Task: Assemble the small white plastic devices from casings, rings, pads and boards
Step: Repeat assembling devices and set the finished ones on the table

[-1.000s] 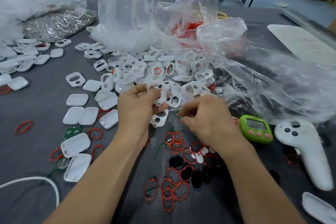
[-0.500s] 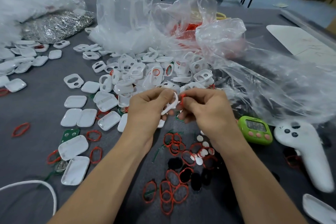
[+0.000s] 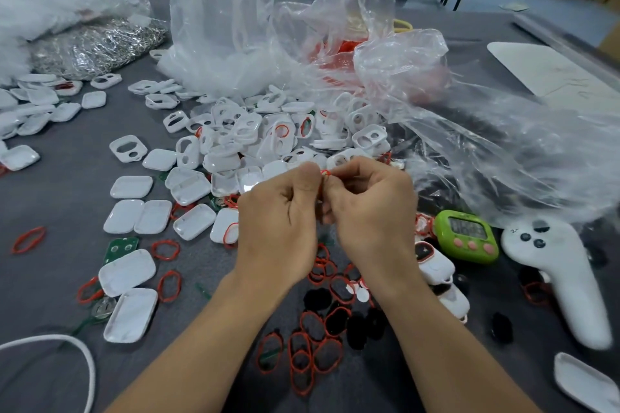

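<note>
Grey table (image 3: pixel 67 198), red ring (image 3: pixel 324 173) upright

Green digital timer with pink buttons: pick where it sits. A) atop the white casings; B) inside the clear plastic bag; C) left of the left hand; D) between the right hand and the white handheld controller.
D: the green digital timer lies right of the right hand and left of the white handheld controller.
</note>
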`<state>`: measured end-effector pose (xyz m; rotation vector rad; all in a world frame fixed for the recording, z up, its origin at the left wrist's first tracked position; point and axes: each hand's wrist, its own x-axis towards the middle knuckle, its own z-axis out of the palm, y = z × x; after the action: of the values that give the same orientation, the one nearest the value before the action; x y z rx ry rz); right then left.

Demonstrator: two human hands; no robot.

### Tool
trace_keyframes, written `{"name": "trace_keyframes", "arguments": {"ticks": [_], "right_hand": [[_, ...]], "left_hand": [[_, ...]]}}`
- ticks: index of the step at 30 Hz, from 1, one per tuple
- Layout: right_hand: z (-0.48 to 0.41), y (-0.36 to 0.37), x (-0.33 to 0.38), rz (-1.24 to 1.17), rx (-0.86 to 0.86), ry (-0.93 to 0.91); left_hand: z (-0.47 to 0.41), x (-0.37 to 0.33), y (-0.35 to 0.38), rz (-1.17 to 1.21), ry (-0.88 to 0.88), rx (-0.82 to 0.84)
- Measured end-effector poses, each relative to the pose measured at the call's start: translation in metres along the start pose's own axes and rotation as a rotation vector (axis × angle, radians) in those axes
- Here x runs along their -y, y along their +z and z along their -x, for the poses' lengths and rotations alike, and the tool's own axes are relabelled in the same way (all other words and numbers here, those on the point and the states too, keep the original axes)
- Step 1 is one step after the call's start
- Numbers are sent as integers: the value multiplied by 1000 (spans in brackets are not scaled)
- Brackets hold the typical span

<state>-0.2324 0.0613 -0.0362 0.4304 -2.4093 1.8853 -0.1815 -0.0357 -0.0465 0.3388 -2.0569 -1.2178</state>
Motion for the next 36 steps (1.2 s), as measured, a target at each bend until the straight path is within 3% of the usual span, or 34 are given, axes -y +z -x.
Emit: {"name": "trace_keyframes", "arguments": {"ticks": [3,7,17,25,32,36], "right_hand": [[-1,-3,-1,20,16,-32],[-3,-9,-1,202,-16,-167],[-10,-19,2,444,-32,-201],[-9,-17,3,504,101,-213],[-5,-15,10,646,153,-184],[7,-6,17,751,140,-221]], "left_hand": [[-5,9,3,48,-201,8],[-10,15,4,330,-456,77],[-5,14,2,294,-246,402],[-4,20,4,276,-301,334],[-6,20,-2,271,-331,420],[-4,22,-5,135,-243,441]]}}
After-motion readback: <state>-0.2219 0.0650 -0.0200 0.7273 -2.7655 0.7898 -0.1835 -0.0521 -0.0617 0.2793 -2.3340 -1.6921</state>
